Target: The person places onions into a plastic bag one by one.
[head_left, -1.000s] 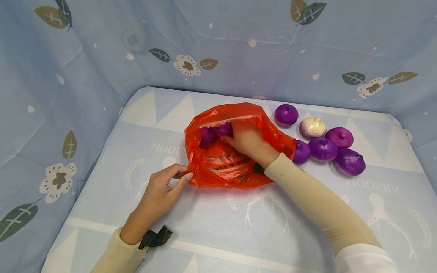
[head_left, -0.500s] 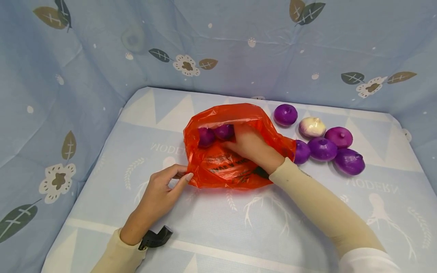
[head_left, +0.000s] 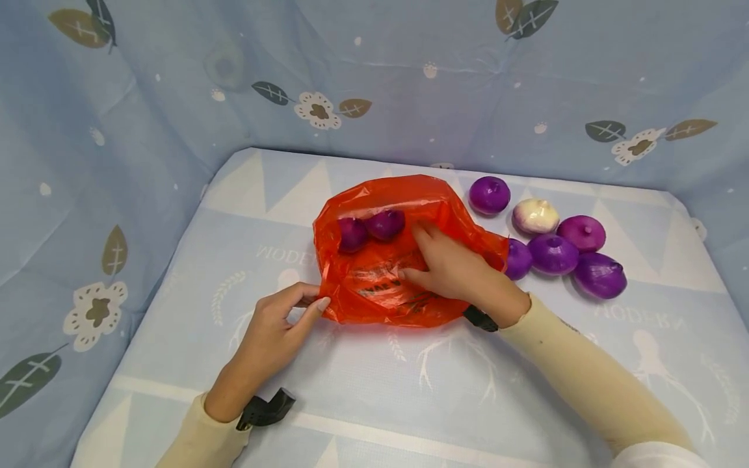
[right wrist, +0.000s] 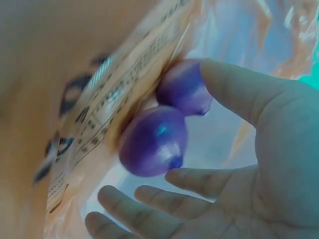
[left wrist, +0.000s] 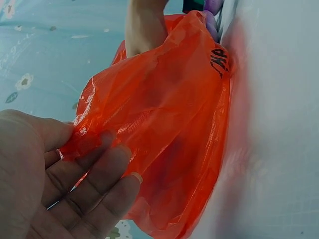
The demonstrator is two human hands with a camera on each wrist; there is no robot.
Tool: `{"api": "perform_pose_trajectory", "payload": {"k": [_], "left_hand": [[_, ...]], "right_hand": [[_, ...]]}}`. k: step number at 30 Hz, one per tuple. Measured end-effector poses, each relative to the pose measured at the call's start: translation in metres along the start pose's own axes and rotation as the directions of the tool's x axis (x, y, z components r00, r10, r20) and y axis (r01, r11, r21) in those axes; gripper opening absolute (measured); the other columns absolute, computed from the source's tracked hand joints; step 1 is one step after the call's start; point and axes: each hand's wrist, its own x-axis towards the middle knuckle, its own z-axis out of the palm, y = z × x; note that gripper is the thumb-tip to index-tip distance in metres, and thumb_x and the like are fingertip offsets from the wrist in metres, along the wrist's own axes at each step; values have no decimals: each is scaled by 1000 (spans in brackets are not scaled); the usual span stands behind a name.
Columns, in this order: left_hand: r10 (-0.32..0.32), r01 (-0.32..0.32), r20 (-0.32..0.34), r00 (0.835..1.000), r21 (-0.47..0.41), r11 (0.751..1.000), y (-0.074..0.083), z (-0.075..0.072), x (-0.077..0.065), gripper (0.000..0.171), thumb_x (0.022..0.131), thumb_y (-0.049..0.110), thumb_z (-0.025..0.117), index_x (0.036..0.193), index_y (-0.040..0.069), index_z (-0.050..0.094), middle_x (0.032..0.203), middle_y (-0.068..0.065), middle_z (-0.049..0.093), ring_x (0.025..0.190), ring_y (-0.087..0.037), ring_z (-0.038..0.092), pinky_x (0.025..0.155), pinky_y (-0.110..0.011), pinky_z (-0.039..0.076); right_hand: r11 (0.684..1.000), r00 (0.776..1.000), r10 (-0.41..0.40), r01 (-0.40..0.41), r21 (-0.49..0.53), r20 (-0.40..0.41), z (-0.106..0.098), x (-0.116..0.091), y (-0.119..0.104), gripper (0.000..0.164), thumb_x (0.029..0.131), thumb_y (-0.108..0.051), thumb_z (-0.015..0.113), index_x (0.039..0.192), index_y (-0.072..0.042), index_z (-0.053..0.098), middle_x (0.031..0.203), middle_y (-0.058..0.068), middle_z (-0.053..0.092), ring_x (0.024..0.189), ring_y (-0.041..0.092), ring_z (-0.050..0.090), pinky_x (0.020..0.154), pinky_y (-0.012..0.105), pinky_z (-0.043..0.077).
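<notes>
A red plastic bag lies on the table with its mouth spread, and two purple onions sit inside it. My left hand pinches the bag's near left edge between thumb and fingers, as the left wrist view also shows. At the bag's mouth is my right hand, its fingers spread and holding nothing. In the right wrist view, that hand has its thumb and fingers apart beside the two onions. Outside, a purple onion lies against the bag's right side, partly hidden by it.
Right of the bag, several more onions lie on the patterned tabletop, among them a pale one and a purple one. A printed blue curtain hangs behind and beside the table.
My right hand has drawn back towards me and to the right, away from the onions inside the bag, and its fingers have spread. The left hand stays at the bag's edge.
</notes>
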Motion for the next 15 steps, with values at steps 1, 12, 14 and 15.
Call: {"api": "perform_pose_trajectory", "payload": {"k": [1,12,14,15], "left_hand": [[1,-1,0,1000,-5,1000,0,0,0,21,91,-2,78,109,8,72,97,-1,76,88,-13,71,85,-17,56],[2,-2,-7,1000,18,1000,0,0,0,21,91,-2,78,109,8,72,96,3,75,88,-13,71,86,-17,56],[2,-2,-7,1000,18,1000,0,0,0,21,91,-2,78,109,8,72,96,3,75,88,-13,71,86,-17,56],[3,-3,-5,1000,16,1000,0,0,0,21,91,-2,78,109,8,73,96,3,75,88,-13,71,86,-17,56]], "right_hand": [[1000,1000,-5,5,-23,2,0,-4,-1,88,96,-44,76,160,-2,32,156,23,42,137,40,51,111,56,45],[995,984,-89,82,-47,-152,-10,-51,-15,74,99,-50,69,157,-12,46,164,10,40,142,34,50,103,59,51],[992,970,-124,118,-41,-209,-11,-61,-15,68,100,-48,69,154,-12,51,160,8,45,141,32,51,105,57,50],[989,960,-145,139,-40,-240,-12,-65,-14,64,100,-46,69,152,-11,54,158,8,48,141,31,51,105,57,50]]}}
